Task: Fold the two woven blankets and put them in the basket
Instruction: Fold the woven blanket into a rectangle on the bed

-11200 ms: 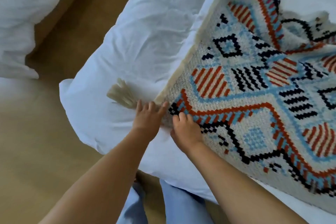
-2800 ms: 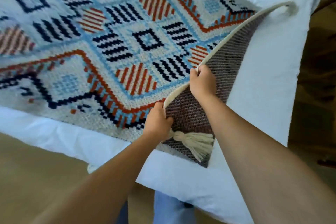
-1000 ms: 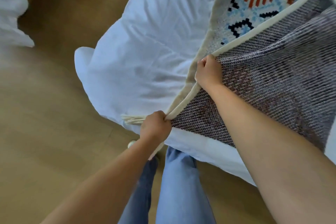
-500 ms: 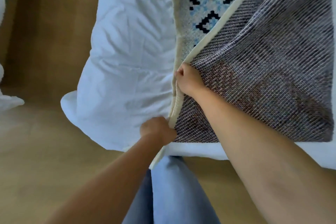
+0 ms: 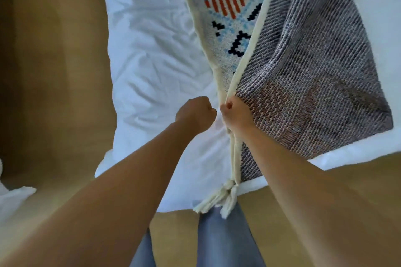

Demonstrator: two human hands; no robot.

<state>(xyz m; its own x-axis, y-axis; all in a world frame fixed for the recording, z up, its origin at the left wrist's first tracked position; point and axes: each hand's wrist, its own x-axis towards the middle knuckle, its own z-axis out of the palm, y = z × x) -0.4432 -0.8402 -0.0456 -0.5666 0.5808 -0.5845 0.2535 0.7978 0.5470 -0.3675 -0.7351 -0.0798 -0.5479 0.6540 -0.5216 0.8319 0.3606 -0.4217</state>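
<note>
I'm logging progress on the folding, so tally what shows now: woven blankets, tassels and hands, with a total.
woven blanket: 1
tassels: 2, together at its near corner
hands: 2, left hand and right hand
Total: 5

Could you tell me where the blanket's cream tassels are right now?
In the head view, the tassels hang off the near edge of the white bedding, below the right hand.
</note>
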